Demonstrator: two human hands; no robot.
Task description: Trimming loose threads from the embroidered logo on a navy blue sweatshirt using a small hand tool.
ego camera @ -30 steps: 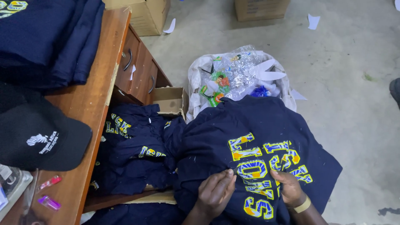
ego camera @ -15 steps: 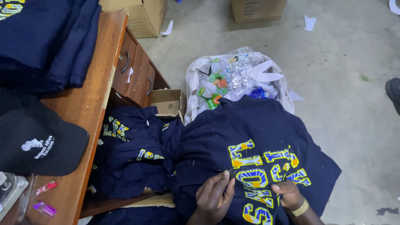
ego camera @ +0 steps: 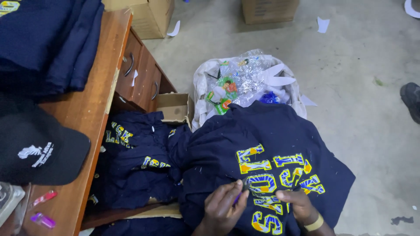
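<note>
Two hands on a navy shirt (ego camera: 262,144), left hand (ego camera: 223,207) fingers pinching a small purple tool (ego camera: 237,199), right hand (ego camera: 297,203) fingers pressed flat on yellow lettering (ego camera: 271,183)

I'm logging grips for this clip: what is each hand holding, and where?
Left hand pinches a small purple tool in its fingers; right hand presses the navy shirt beside the yellow lettering.

Free: bare concrete floor (ego camera: 363,100) to my right, open | Ahead: bag of plastic waste (ego camera: 245,83) blocks reach | Left: counter (ego camera: 83,118) edge, drawers (ego camera: 140,76), heaped shirts (ego camera: 140,166) crowd my fingers.
</note>
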